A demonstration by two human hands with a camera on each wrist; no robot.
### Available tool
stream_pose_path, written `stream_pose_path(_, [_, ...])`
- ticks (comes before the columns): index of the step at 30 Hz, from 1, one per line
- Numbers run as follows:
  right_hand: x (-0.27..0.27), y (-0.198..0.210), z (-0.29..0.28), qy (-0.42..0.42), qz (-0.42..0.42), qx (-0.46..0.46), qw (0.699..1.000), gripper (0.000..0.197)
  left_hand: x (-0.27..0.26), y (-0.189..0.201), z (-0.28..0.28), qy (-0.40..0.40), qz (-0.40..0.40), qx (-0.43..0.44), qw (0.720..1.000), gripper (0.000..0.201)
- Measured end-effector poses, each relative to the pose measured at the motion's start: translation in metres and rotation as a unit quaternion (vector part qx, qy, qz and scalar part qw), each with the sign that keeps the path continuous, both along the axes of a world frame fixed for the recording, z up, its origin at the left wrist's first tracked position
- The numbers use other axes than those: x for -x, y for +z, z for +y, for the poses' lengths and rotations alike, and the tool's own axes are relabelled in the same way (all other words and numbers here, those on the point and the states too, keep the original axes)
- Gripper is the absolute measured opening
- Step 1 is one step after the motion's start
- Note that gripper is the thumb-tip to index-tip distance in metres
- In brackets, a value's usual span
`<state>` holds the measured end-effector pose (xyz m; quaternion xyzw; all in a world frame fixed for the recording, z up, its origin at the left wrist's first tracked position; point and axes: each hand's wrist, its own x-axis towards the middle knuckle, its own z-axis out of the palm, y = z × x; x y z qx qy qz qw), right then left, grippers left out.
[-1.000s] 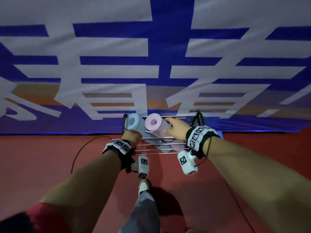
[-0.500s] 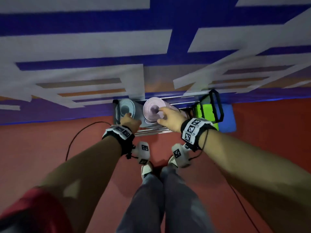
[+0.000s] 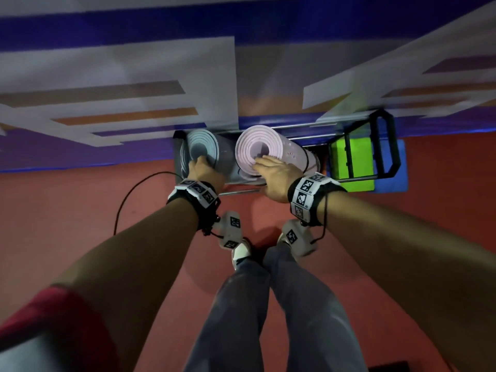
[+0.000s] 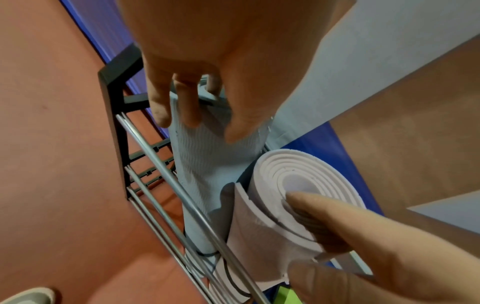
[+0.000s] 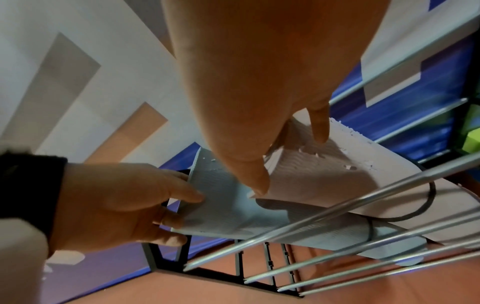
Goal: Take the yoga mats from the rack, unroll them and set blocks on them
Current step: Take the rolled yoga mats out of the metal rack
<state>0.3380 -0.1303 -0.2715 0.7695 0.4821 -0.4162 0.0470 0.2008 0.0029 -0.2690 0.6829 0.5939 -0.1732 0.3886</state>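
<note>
Left fingers (image 4: 187, 107) curled round blue mat (image 3: 200, 150) rim; right hand (image 3: 276, 178) grasps pink mat (image 3: 257, 150); rack (image 3: 386, 146) bars close below.

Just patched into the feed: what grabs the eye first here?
Two rolled mats stand on end in the metal rack: the left hand grips the blue mat, the right hand the pink mat. A bright green block sits at the rack's right end.

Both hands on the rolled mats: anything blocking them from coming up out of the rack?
Nothing visible above them. The left hand grips the blue mat, the right hand grips the pink mat; both ends stand clear over the rack top. The front rails run alongside the rolls, not over them.
</note>
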Motion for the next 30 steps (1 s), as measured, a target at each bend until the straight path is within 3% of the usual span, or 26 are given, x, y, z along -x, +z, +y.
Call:
stream_pose_path(5, [-0.022, 0.007, -0.011, -0.021, -0.034, -0.025, 0.999, 0.064, -0.022, 0.005, -0.009, -0.070, -0.005, -0.002, 0.998, 0.045])
stream_pose_path(9, [-0.046, 0.012, -0.029, -0.059, -0.051, -0.027, 0.997, 0.064, -0.048, 0.013, -0.027, -0.116, -0.025, 0.003, 0.993, 0.052])
stream_pose_path(15, [-0.057, 0.017, -0.048, -0.074, -0.040, -0.030, 0.996, 0.058, -0.058, 0.021, -0.042, -0.099, -0.045, -0.027, 0.994, 0.039])
stream_pose_path(22, [-0.036, 0.023, -0.040, -0.070, -0.010, -0.013, 0.997, 0.043, -0.042, 0.060, -0.022, -0.108, -0.036, -0.074, 0.991, 0.033])
stream_pose_path(30, [-0.012, 0.030, -0.026, -0.066, -0.014, 0.006, 0.998, 0.056, -0.011, 0.114, 0.009, -0.116, -0.020, -0.175, 0.978, 0.038])
